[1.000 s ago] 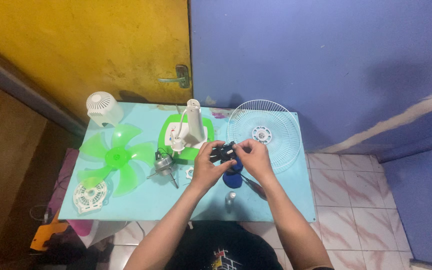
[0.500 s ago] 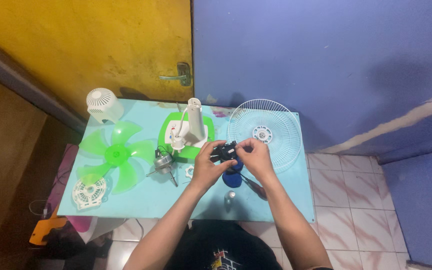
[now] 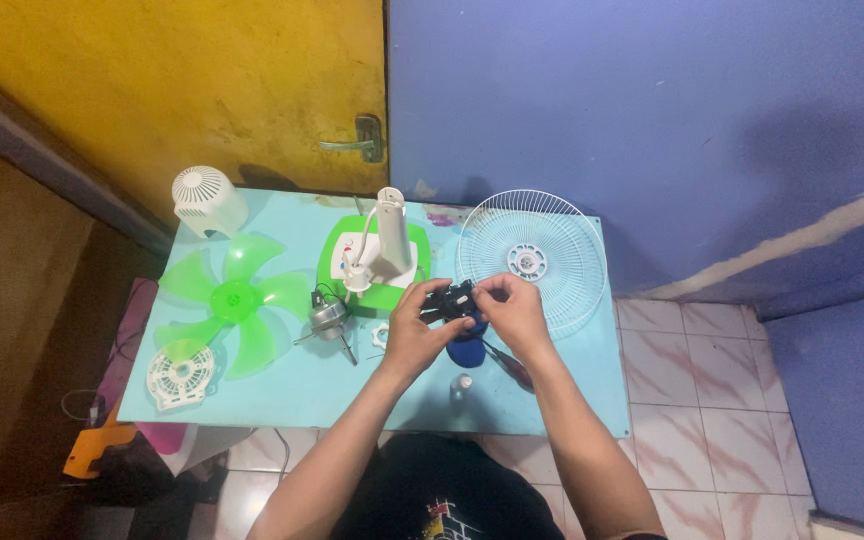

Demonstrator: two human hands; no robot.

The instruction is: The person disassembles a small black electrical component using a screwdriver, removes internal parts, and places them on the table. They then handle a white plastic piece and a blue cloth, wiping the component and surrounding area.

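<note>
— So, what is in your hands?

— A small black part (image 3: 449, 300). I hold it above the pale blue table (image 3: 572, 400), my left hand (image 3: 414, 335) closed on its left end and my right hand (image 3: 512, 312) pinching its right end, fingers tight on it from both sides.

— And out to the left of that grip?

— Farthest left lie a white round vented cover (image 3: 180, 374) and a white domed housing (image 3: 207, 200). Nearer in sits the green fan blade (image 3: 237, 303), flat on the table. Then the metal motor (image 3: 327, 318) with its shaft, just left of my left hand.

— Behind your hands?

— The white stand post (image 3: 389, 238) rises from a green and white base (image 3: 340, 262), just beyond the black part.

— And to the right?

— The white wire fan guard (image 3: 532, 262) lies flat beyond my right hand. Under my hands is a dark blue object (image 3: 464, 352), partly hidden. A screwdriver (image 3: 507, 365) lies just below my right wrist.
</note>
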